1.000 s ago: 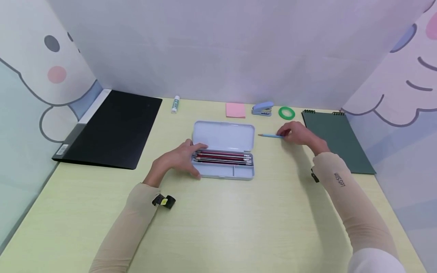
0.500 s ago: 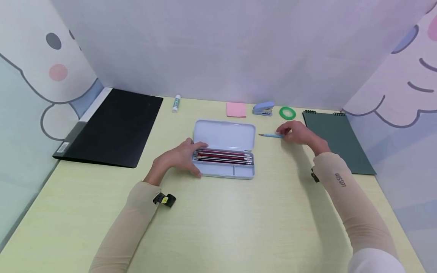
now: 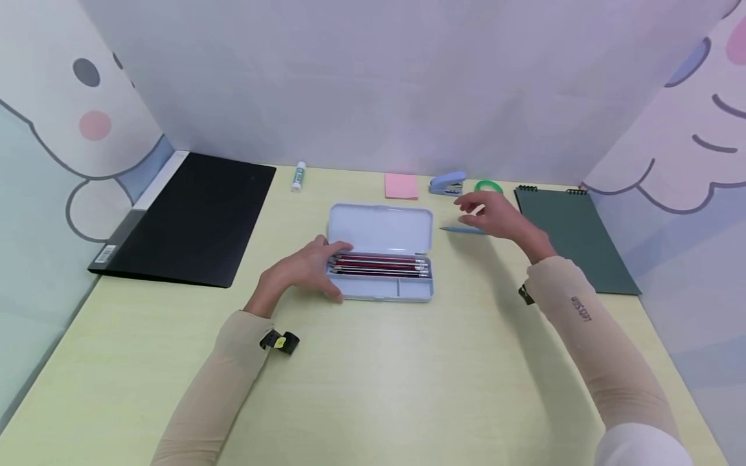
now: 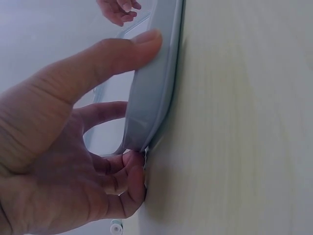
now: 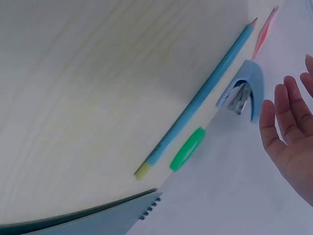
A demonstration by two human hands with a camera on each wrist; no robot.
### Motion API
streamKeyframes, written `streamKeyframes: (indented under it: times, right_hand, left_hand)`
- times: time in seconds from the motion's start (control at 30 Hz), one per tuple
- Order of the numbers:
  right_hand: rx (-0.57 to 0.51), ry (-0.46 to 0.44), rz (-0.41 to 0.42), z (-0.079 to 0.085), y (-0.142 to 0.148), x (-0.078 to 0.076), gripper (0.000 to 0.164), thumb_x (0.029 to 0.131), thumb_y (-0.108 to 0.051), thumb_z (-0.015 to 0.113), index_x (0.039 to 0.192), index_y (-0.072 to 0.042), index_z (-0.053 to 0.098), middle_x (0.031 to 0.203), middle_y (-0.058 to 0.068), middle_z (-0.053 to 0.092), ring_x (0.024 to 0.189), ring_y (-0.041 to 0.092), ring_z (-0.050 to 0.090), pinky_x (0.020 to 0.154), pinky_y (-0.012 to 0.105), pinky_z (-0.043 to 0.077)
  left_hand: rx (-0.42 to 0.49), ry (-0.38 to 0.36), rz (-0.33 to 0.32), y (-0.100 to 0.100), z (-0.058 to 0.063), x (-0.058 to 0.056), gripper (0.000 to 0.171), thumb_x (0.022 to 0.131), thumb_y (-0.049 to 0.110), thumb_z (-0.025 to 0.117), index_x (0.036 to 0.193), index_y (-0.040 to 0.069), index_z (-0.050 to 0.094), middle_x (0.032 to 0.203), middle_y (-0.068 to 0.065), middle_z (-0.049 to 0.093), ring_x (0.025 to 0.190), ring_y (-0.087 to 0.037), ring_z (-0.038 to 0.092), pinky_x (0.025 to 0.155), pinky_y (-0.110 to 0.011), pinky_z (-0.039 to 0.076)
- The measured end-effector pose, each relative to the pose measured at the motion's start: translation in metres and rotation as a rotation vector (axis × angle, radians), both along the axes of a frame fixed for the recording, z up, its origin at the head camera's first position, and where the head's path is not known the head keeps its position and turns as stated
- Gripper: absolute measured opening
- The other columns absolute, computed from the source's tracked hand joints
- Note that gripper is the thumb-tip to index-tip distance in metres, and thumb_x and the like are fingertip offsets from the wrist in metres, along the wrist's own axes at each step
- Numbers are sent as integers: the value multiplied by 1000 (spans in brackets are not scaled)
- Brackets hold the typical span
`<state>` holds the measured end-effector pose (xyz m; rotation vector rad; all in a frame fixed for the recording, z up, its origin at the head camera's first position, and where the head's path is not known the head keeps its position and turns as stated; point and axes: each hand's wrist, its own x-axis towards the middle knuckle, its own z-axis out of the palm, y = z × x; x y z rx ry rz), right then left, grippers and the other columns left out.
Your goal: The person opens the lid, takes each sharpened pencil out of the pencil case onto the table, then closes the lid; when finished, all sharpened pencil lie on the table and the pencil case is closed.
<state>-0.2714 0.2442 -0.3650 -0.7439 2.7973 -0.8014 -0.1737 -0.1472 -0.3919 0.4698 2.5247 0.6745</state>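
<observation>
A pale blue pencil case [image 3: 380, 229] lies with its lid back on the table, several dark and red striped pencils [image 3: 381, 266] in its rear compartment. My left hand [image 3: 307, 266] grips the case's left end; in the left wrist view the thumb [image 4: 146, 46] presses the front wall and the other fingers bend round the end. To the right of the case, a light blue pencil [image 5: 203, 93] with a yellow end rests on the table. Just above it hovers my right hand [image 3: 494, 215], fingers loosely spread and holding nothing; it hides the pencil's rear end in the head view.
Along the back edge lie a glue stick [image 3: 299, 177], pink sticky notes [image 3: 401, 186], a blue stapler [image 3: 447, 183] and a green tape roll [image 3: 488, 186]. A black folder [image 3: 198, 220] lies left, a dark green spiral notebook [image 3: 583, 243] right. Walls enclose the back and sides.
My right hand has let go of the light blue pencil, risen off it and shifted slightly left. The left hand keeps its hold on the pencil case.
</observation>
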Motion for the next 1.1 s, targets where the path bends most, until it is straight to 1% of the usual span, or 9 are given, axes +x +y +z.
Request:
streamKeyframes:
  times: [0.17, 0.3, 0.4, 0.53, 0.63, 0.73, 0.9, 1.0, 1.1]
  right_hand:
    - [-42, 8, 57, 11, -30, 11, 41, 91, -9, 72, 129, 1, 62, 119, 22, 64, 104, 32, 60, 92, 51, 51]
    - [-28, -17, 127, 16, -56, 22, 40, 90, -10, 74, 127, 0, 64, 112, 16, 68, 100, 28, 61, 90, 47, 52]
    - [9, -49, 201, 14, -76, 32, 37, 91, -10, 72, 126, -2, 65, 108, 13, 70, 97, 24, 64, 88, 43, 54]
    - [96, -74, 293, 8, -102, 45, 36, 92, -12, 71, 126, -6, 67, 110, 10, 72, 96, 20, 66, 86, 38, 55]
    - [179, -45, 347, 2, -117, 54, 34, 91, -13, 72, 125, -7, 69, 108, 7, 73, 91, 17, 66, 83, 36, 55]
    - [241, 7, 358, -3, -127, 61, 31, 90, -15, 73, 120, -10, 71, 99, 2, 74, 82, 14, 62, 78, 33, 52]
    - [305, 100, 327, -5, -139, 70, 24, 86, -14, 77, 110, -14, 73, 84, -2, 71, 72, 16, 57, 68, 34, 48]
    - [353, 135, 311, -5, -144, 73, 23, 84, -15, 78, 107, -15, 73, 85, -2, 72, 72, 17, 59, 67, 35, 48]
    - [396, 153, 301, -6, -148, 74, 20, 85, -15, 78, 104, -16, 73, 84, -1, 72, 72, 18, 61, 65, 36, 49]
  left_hand:
    - [3, -4, 6, 0, 0, 0, 100, 70, 34, 89, 154, 26, 36, 125, -15, 42, 110, -29, 46, 85, -40, 45]
    - [3, -4, 8, 0, 0, 0, 100, 70, 33, 90, 154, 26, 36, 125, -16, 42, 110, -29, 46, 85, -41, 45]
    - [-3, -7, 6, -1, 0, -2, 101, 69, 33, 90, 154, 25, 36, 126, -17, 42, 109, -29, 46, 85, -41, 45]
    - [-8, -12, 7, -1, -1, -3, 101, 69, 33, 90, 154, 25, 36, 126, -17, 42, 110, -30, 46, 86, -42, 45]
    - [-9, -14, 10, -1, -1, -2, 100, 70, 33, 90, 154, 26, 36, 126, -16, 42, 110, -30, 46, 87, -42, 44]
    - [-7, -11, 6, -1, -2, -2, 100, 70, 32, 90, 154, 26, 36, 125, -16, 42, 110, -30, 46, 86, -41, 44]
    - [-8, -8, 5, -1, -1, -2, 100, 70, 32, 90, 154, 27, 37, 124, -16, 42, 109, -29, 47, 86, -40, 44]
    - [-14, -7, 7, 0, 1, -2, 100, 70, 33, 90, 154, 27, 37, 124, -15, 42, 109, -29, 47, 86, -40, 44]
    - [-19, -8, 9, 0, 1, -2, 99, 70, 33, 90, 154, 27, 37, 124, -15, 42, 109, -29, 47, 87, -40, 44]
